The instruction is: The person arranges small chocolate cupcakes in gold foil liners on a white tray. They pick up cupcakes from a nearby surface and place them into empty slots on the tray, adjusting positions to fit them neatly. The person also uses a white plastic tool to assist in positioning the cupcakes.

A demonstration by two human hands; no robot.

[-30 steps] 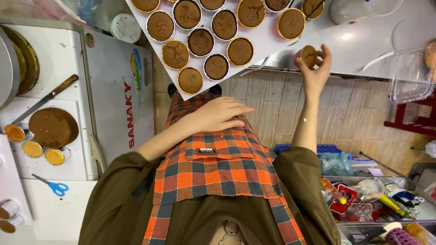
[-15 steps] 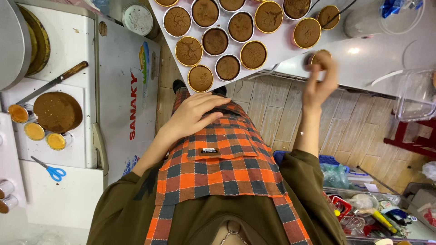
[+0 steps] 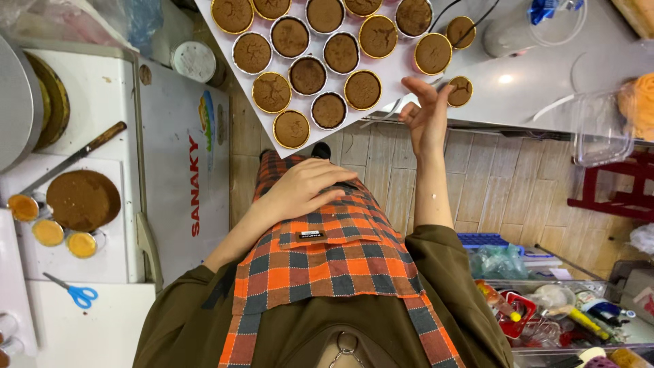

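— Cupcake (image 3: pixel 461 90) in a gold cup sits on the steel counter (image 3: pixel 545 75), just off the white tray (image 3: pixel 402 71) of cakes; our right hand (image 3: pixel 426 112), fingers apart, touches it.

— And our left hand (image 3: pixel 306 191)?

— Loose and empty on the plaid apron (image 3: pixel 327 266). We judge we're placing it; next, a clean let-go. Tiled floor below.

**Right hand at a small cake, left hand on apron**

Right hand (image 3: pixel 426 112) raised to counter edge, fingers spread, fingertips touching 1 small brown cake in a gold cup (image 3: pixel 460 90). That cake sits on the steel counter (image 3: pixel 545 82), just beside the white tray (image 3: pixel 395 71) of similar cakes. Left hand (image 3: pixel 306 189) lies flat, palm down, on the orange plaid apron (image 3: pixel 327 266). Blue scissors (image 3: pixel 75 293) on the white surface far left.
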